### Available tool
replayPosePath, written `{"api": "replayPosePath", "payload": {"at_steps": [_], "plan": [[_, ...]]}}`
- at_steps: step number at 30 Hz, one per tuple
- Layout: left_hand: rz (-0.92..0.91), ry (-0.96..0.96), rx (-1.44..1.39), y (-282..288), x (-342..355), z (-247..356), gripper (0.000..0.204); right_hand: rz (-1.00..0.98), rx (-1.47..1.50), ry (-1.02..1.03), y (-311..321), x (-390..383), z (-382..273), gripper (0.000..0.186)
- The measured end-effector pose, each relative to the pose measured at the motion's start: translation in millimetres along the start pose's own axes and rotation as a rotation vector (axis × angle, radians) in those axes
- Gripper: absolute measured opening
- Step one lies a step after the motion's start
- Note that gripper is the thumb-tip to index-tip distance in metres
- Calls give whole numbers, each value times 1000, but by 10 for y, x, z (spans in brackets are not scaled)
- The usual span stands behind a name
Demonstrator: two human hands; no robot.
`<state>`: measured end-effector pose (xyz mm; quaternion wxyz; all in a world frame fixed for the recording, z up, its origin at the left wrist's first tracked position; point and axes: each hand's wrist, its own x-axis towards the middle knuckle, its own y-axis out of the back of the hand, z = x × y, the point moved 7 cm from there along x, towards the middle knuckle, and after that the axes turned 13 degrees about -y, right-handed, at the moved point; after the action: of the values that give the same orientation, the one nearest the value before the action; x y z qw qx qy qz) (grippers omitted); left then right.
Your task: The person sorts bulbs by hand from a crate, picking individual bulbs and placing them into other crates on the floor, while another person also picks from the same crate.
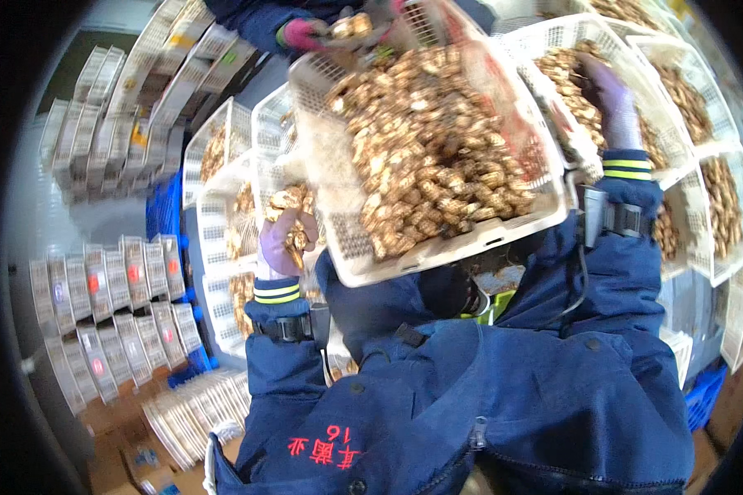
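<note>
My left hand (282,241), in a pale purple glove, is closed around some brown-and-cream mushrooms (293,200) above the white baskets on the left. My right hand (612,106), gloved alike with darkened fingers, reaches into a white basket (667,165) on the right. Its fingertips are down at the mushrooms (557,70) there, and I cannot make out their grip. Between my hands a large white basket (425,271) stands tilted toward me, heaped with mushrooms (446,140).
Across from me, a co-worker's pink-gloved hands (305,35) hold mushrooms at the large basket's far edge. More white baskets (215,206) with mushrooms stand left and right. Stacked white baskets (107,280) fill the far left, near a blue crate (163,210).
</note>
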<state>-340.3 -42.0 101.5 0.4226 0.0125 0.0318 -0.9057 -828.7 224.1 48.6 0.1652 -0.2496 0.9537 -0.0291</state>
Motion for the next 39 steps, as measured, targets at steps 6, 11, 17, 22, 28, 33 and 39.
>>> {"api": "replayPosePath", "payload": {"at_steps": [6, 11, 17, 22, 28, 33, 39], "plan": [[455, -136, -80, 1473, -693, -534, 22, -142, -291, 118, -445, -405, -48, 36], [574, 114, -216, 1578, -902, -768, 22, -186, -356, -68, -480, -518, 63, 39], [631, 214, -128, 1640, -799, -989, 23, -163, -470, 23, -527, -500, 59, 38], [640, 219, -104, 1783, -681, -1291, 20, -198, -1083, 654, -789, -734, -168, 26], [621, 342, -205, 1790, -374, -1578, 24, -126, -629, 9, -727, -536, 12, 33], [496, 320, -189, 1870, 60, -1682, 27, -193, -651, 58, -807, -541, -49, 36], [654, 275, -331, 1542, 1704, -1354, 40, -136, -640, -20, -607, -491, 14, 33]]}}
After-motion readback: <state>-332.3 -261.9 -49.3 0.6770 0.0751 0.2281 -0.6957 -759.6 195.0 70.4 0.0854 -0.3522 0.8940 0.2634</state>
